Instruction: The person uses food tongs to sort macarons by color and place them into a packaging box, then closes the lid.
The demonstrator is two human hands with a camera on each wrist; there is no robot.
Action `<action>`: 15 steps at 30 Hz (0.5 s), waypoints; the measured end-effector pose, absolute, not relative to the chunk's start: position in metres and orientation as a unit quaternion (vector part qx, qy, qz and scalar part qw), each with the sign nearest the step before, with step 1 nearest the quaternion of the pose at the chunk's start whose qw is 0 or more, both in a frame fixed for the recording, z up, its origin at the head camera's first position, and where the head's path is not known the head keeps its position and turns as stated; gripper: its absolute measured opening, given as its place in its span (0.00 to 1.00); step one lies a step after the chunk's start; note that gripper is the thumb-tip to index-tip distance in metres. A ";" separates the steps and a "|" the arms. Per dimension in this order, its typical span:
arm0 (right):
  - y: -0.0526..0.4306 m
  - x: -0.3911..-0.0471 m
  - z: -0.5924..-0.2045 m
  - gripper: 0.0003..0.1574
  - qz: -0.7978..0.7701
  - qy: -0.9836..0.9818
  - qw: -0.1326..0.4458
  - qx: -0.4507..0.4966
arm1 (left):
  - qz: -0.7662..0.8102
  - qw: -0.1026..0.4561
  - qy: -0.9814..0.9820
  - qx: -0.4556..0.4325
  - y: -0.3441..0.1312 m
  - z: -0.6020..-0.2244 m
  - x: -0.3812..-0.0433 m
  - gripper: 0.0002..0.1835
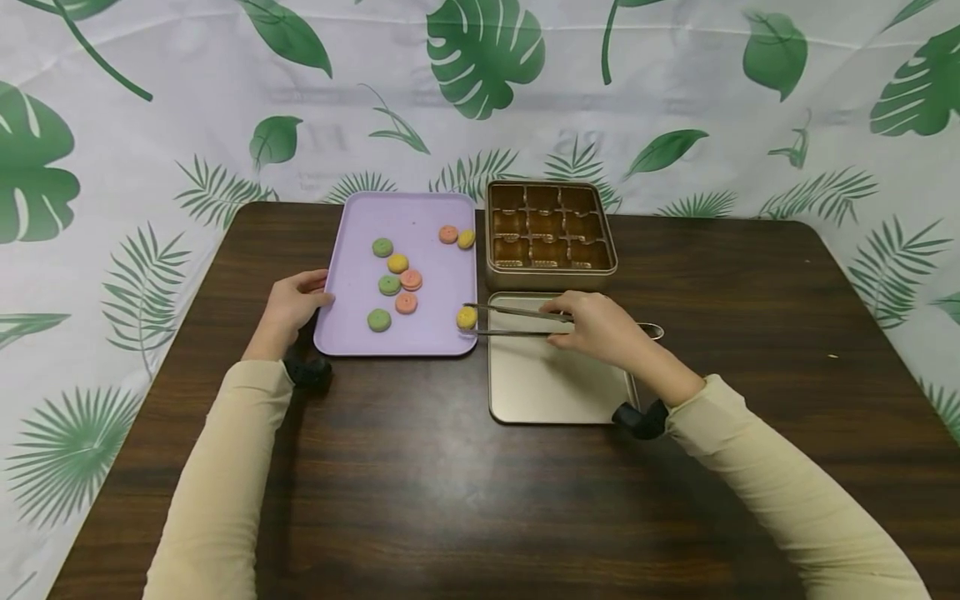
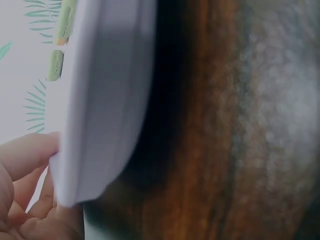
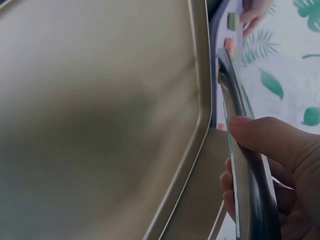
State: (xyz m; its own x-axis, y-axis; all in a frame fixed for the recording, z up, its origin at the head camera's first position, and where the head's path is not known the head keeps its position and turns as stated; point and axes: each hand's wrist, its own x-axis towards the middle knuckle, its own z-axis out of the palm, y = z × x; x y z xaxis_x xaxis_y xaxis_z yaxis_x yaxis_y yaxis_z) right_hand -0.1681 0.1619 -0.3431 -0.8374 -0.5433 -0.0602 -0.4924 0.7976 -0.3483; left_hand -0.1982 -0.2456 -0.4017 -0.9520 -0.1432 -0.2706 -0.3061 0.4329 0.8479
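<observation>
My left hand (image 1: 295, 304) pinches the left rim of a lilac tray (image 1: 442, 275), thumb on top and fingers beneath, as the left wrist view shows. On the tray lie green, pink and yellow macarons, among them a green macaron (image 1: 378, 320) and a pink macaron (image 1: 406, 302). With my right hand (image 1: 600, 327) I hold metal tongs (image 3: 232, 92) between thumb and fingers. Their two tips reach left over the tray's right rim, one on each side of a yellow macaron (image 1: 467, 317). Whether both tips touch it, I cannot tell.
A gold tin box (image 1: 552, 279) with a brown divided insert (image 1: 545, 225) stands behind the right hand. In front of it a shallow gold lid (image 1: 555, 392) lies flat under the tongs. The dark wooden table (image 1: 450, 500) meets a leaf-patterned cloth (image 1: 360, 100) at the back.
</observation>
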 end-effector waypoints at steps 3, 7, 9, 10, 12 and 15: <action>0.160 -0.168 -0.342 0.26 -0.154 0.946 0.075 -0.276 | 0.514 0.080 0.844 -0.134 -0.246 -0.403 -0.198 0.28; 0.158 -0.168 -0.342 0.25 -0.148 0.947 0.072 -0.277 | 0.512 0.081 0.844 -0.136 -0.246 -0.403 -0.198 0.28; 0.158 -0.168 -0.342 0.24 -0.145 0.947 0.071 -0.277 | 0.512 0.082 0.844 -0.137 -0.246 -0.402 -0.198 0.28; 0.158 -0.168 -0.342 0.24 -0.143 0.948 0.071 -0.277 | 0.512 0.082 0.844 -0.138 -0.246 -0.402 -0.198 0.28; 0.158 -0.167 -0.342 0.24 -0.140 0.948 0.070 -0.278 | 0.512 0.082 0.844 -0.139 -0.245 -0.402 -0.198 0.28; 0.158 -0.167 -0.343 0.23 -0.141 0.947 0.065 -0.282 | 0.511 0.081 0.844 -0.141 -0.245 -0.401 -0.197 0.28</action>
